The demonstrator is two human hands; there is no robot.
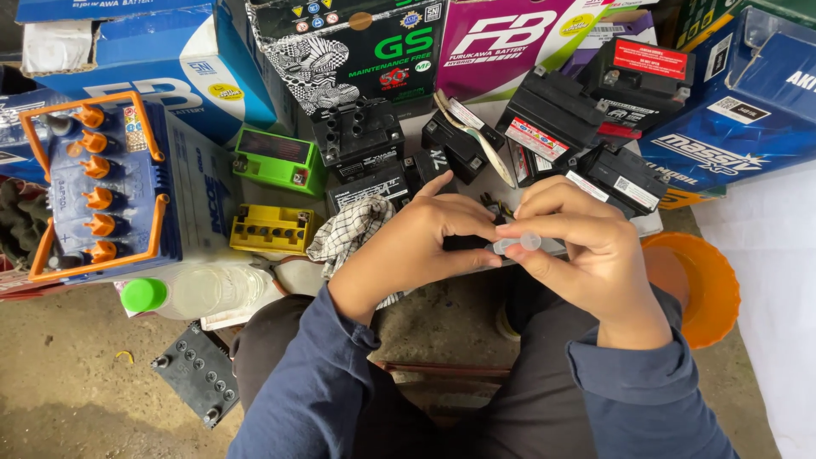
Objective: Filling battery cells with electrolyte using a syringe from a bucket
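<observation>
Clear tube [520,244] pinched between both hands [510,246], batteries [552,127] crowding just beyond

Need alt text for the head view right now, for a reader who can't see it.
Both hands, left hand and right hand, meet over the lap, pinching a small clear plastic tube. Around them sit small black batteries, a checked cloth and an orange bowl.

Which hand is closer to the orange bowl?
The right hand: it sits just left of the orange bowl. The left hand is further left, beyond the right one, over the checked cloth.
</observation>
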